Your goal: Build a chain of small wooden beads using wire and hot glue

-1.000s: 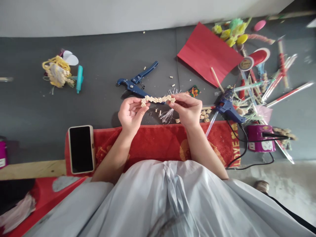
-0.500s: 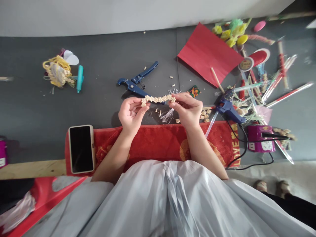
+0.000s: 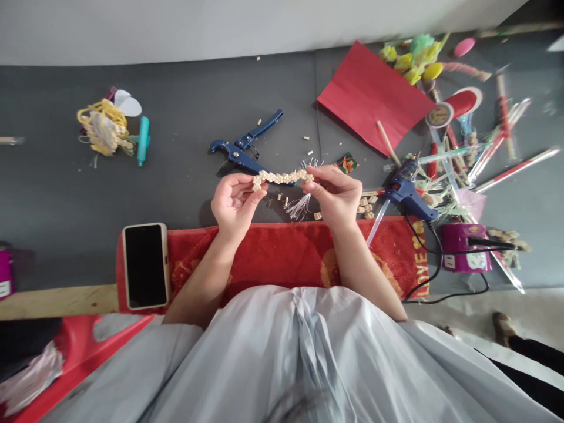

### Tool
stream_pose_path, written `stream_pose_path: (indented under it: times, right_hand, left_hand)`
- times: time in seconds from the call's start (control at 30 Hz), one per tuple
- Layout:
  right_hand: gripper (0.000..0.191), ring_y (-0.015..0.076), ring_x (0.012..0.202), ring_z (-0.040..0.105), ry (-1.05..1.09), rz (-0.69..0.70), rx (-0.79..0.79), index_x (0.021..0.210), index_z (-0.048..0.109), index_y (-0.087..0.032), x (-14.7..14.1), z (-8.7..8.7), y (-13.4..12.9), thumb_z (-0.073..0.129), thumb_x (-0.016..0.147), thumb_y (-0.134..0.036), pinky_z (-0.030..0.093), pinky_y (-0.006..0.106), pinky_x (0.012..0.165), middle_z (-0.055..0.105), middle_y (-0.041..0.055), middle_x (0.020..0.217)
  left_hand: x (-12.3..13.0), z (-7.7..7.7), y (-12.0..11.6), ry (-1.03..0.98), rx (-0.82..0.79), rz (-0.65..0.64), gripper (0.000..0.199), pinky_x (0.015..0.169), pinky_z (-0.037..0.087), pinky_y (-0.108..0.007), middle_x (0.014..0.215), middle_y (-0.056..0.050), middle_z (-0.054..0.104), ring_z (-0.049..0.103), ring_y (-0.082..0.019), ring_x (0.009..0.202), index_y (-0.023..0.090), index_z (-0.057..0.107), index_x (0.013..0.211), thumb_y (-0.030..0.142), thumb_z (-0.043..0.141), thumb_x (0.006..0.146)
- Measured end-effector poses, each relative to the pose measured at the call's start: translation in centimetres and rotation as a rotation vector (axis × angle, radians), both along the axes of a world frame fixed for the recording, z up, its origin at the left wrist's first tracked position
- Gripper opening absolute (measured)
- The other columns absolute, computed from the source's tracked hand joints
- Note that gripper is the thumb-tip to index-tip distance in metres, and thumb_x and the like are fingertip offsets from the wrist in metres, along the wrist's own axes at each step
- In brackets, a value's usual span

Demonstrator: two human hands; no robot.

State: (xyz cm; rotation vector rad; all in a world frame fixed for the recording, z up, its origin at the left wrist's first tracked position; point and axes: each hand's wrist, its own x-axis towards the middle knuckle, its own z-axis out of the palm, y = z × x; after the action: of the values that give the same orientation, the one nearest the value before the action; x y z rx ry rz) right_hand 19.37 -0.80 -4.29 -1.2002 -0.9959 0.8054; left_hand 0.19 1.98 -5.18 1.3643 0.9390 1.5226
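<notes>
A cream-coloured knobbly braided strip (image 3: 282,177) stretches between my two hands, held above the grey table, sagging slightly in the middle. My left hand (image 3: 235,202) pinches its left end, which bends downward, between thumb and fingers. At the other end, my right hand (image 3: 335,194) is closed on the strip in the same way. Just behind the strip lies a blue ratchet cutter (image 3: 240,154), partly hidden by it and by my left hand. White threads (image 3: 300,205) spread on the table beside my right hand, with small cut pieces (image 3: 365,205) close by.
A red towel (image 3: 273,252) runs along the near edge, with a phone (image 3: 145,265) on its left end. To the right are a blue glue gun (image 3: 405,188), a purple power block (image 3: 465,247) with a black cable, and red paper (image 3: 370,97). A yellow yarn bundle (image 3: 103,126) lies left.
My hands and the braided strip stay almost still. At the lower right, another person's feet have shifted position.
</notes>
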Motion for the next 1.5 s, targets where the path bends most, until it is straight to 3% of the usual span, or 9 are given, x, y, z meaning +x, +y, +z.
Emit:
stream_pose_path:
  times: [0.17, 0.4, 0.63, 1.13, 1.5]
  right_hand:
    - [0.037, 0.0127, 0.07, 0.072, 0.094, -0.003, 0.004, 0.089, 0.079, -0.03, 0.06, -0.35, -0.12, 0.096, 0.062, -0.049, 0.063, 0.028, 0.066, 0.077, -0.0039, 0.081]
    - [0.04, 0.0124, 0.067, 0.073, 0.107, -0.034, -0.04, 0.075, 0.075, -0.027, -0.12, 0.19, 0.04, 0.098, 0.055, -0.053, 0.064, 0.025, 0.062, 0.076, -0.0037, 0.076]
    - [0.035, 0.0098, 0.062, 0.071, 0.158, -0.004, 0.023, 0.076, 0.079, -0.026, -0.15, 0.42, 0.08, 0.098, 0.057, -0.046, 0.062, 0.021, 0.057, 0.076, -0.004, 0.073]
    - [0.044, 0.0122, 0.062, 0.071, 0.122, -0.047, -0.001, 0.073, 0.077, -0.025, -0.32, 0.26, 0.09, 0.096, 0.053, -0.06, 0.063, 0.026, 0.056, 0.075, -0.0022, 0.073]
    - [0.035, 0.0129, 0.067, 0.072, 0.105, -0.044, 0.063, 0.075, 0.077, -0.027, -0.19, 0.05, 0.1, 0.097, 0.059, -0.051, 0.063, 0.026, 0.057, 0.077, -0.002, 0.076]
  left_hand:
    - [-0.01, 0.09, 0.01, 0.008, 0.005, 0.008, 0.035, 0.071, 0.067, -0.021, 0.088, 0.001, 0.078, 0.08, -0.014, 0.075, 0.021, 0.062, 0.098, 0.037, 0.087, 0.079]
    - [0.0, 0.12, 0.05, -0.002, 0.039, 0.006, 0.031, 0.07, 0.066, -0.018, 0.087, 0.003, 0.078, 0.08, -0.013, 0.074, 0.021, 0.062, 0.096, 0.032, 0.086, 0.08]
    - [-0.06, 0.18, 0.16, -0.012, 0.096, -0.011, 0.026, 0.072, 0.066, -0.016, 0.088, 0.003, 0.079, 0.081, -0.013, 0.077, 0.02, 0.065, 0.098, 0.023, 0.085, 0.081]
    - [0.01, 0.19, 0.18, -0.071, 0.135, -0.045, 0.026, 0.072, 0.066, -0.014, 0.09, 0.005, 0.079, 0.081, -0.013, 0.079, 0.02, 0.069, 0.102, 0.012, 0.083, 0.081]
    - [-0.08, 0.01, 0.26, -0.06, 0.187, -0.055, 0.028, 0.075, 0.066, -0.013, 0.093, 0.006, 0.077, 0.081, -0.012, 0.08, 0.021, 0.069, 0.104, 0.011, 0.083, 0.081]
